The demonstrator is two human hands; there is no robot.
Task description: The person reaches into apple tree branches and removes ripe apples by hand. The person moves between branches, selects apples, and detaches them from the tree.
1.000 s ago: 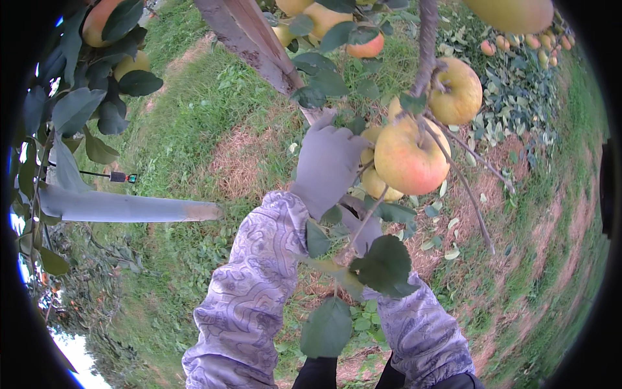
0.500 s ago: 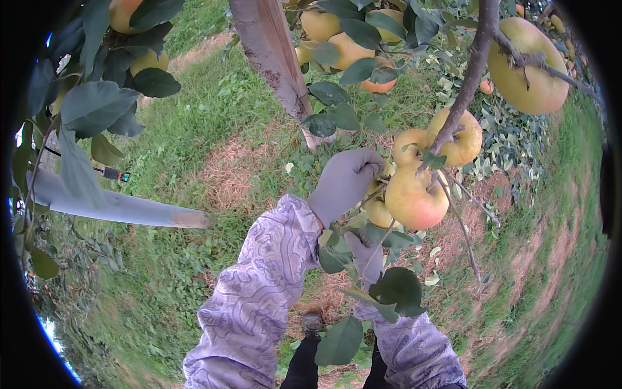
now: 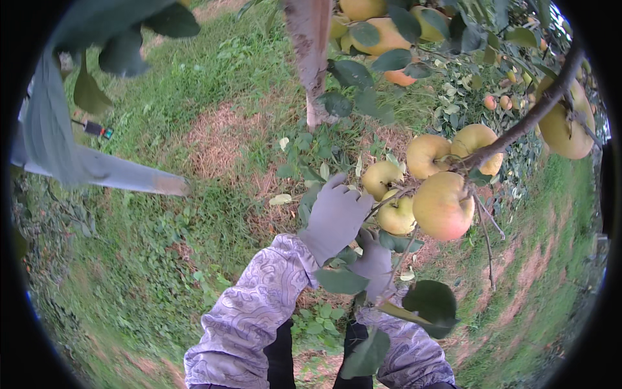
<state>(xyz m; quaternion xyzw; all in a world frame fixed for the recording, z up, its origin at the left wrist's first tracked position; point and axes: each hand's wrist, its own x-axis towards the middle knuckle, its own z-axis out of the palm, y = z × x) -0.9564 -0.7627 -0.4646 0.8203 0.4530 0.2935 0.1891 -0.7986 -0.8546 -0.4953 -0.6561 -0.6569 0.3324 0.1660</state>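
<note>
Both my hands wear grey gloves and work at a cluster of yellow apples with a pink blush. My left hand (image 3: 337, 217) is just left of two smaller apples, a greenish-yellow apple (image 3: 396, 215) and another yellow apple (image 3: 381, 179). Its fingers are apart at the tips, and dark green leaves (image 3: 308, 202) show beside them. Lower and to the right, my right hand (image 3: 373, 262) is below the cluster, partly behind leaves and a thin twig; its grip is hidden. Nearest on the right hangs a large blushed apple (image 3: 443, 206).
A brown branch (image 3: 534, 115) carries the cluster from the upper right. A pale trunk (image 3: 311, 58) stands ahead, beside more apples (image 3: 382, 37). On the left a pale pole-like limb (image 3: 129, 172) reaches inward. Large leaves (image 3: 431, 308) hang close in front. Grass and dry straw cover the ground.
My left hand has drawn away from the apples to the left, and its fingers have spread. Loose leaves now show around it. The view has shifted, and the cluster appears farther right.
</note>
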